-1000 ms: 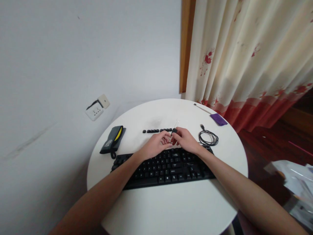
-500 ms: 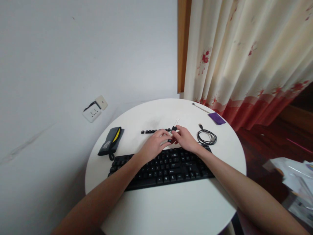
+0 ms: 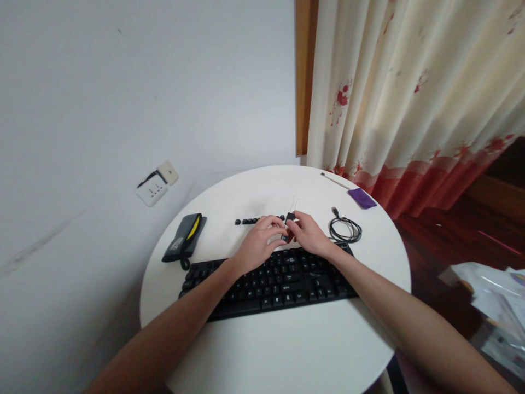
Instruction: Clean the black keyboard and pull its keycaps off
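Wall plates (image 3: 151, 190): two, adjoining, one with socket holes, the other beige.
Pouch (image 3: 182, 239): one, dark grey, yellow showing at its opening, pale lettering, short loop; lies by the table's edge.
Keyboard (image 3: 279, 280): one, black with white legends, full width, lying flat on the round white table (image 3: 283, 350) beneath both forearms; its far edge is partly covered from where I stand.
Loose keycaps (image 3: 248, 221): black, small, in one line beyond the keyboard; the hand hides part, so I cannot count them all.
Left hand (image 3: 260, 242): fingers curled, thumb and fingertips pinching one small black keycap (image 3: 284, 238) above the keyboard's far edge.
Puller (image 3: 290, 216): one, dark blocky handle, two thin wires pointing away over the table.
Right hand (image 3: 308, 234): gripping the puller's handle, just beside the left fingertips.
Cable (image 3: 345, 237): one, black, coiled, plug on top.
Brush (image 3: 336, 180): one, slim pale handle, dark head.
Cloth (image 3: 362, 198): one, purple, touching the brush's near end.
Curtain (image 3: 394, 98): cream, red along the bottom.
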A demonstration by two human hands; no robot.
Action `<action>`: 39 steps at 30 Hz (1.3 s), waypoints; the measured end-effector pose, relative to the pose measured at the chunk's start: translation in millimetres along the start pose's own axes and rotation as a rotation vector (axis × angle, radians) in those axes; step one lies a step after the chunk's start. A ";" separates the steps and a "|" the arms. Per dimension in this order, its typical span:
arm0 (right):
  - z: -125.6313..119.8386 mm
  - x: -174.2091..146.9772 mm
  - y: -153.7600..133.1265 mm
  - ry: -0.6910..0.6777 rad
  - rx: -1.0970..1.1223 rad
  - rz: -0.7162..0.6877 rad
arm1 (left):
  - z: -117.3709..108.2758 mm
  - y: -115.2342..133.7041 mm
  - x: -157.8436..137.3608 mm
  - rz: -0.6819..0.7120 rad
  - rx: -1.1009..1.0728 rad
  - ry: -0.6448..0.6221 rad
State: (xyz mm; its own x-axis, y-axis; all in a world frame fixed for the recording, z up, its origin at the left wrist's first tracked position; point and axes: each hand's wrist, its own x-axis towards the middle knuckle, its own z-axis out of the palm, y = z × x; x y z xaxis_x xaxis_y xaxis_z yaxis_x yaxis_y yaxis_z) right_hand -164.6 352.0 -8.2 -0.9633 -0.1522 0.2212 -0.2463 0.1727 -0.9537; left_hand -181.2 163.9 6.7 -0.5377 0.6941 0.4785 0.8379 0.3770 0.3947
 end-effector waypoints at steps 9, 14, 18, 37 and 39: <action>2.6 -3.2 -1.4 0.062 -0.046 -0.007 | 1.0 0.3 2.8 -0.110 -0.125 0.042; 2.0 -3.4 -1.7 0.061 -0.091 -0.067 | 2.7 0.3 3.4 -0.168 -0.162 0.071; 1.0 -2.6 -1.4 0.052 -0.076 -0.075 | 4.1 1.3 3.1 -0.157 -0.147 0.098; -27.7 10.8 -8.6 0.515 0.134 -0.060 | 6.6 -11.4 2.1 -0.337 -0.181 0.026; -32.7 12.9 -7.2 0.571 0.142 -0.071 | 9.3 -15.2 3.1 -0.346 -0.154 -0.054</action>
State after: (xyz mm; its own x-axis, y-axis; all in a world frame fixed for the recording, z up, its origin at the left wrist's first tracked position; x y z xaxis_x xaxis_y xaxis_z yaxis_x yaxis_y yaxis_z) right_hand -178.7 380.6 8.2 -0.8598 0.3955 0.3229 -0.3338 0.0431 -0.9417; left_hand -194.7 166.0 -5.1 -0.7771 0.5747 0.2565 0.5819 0.5011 0.6405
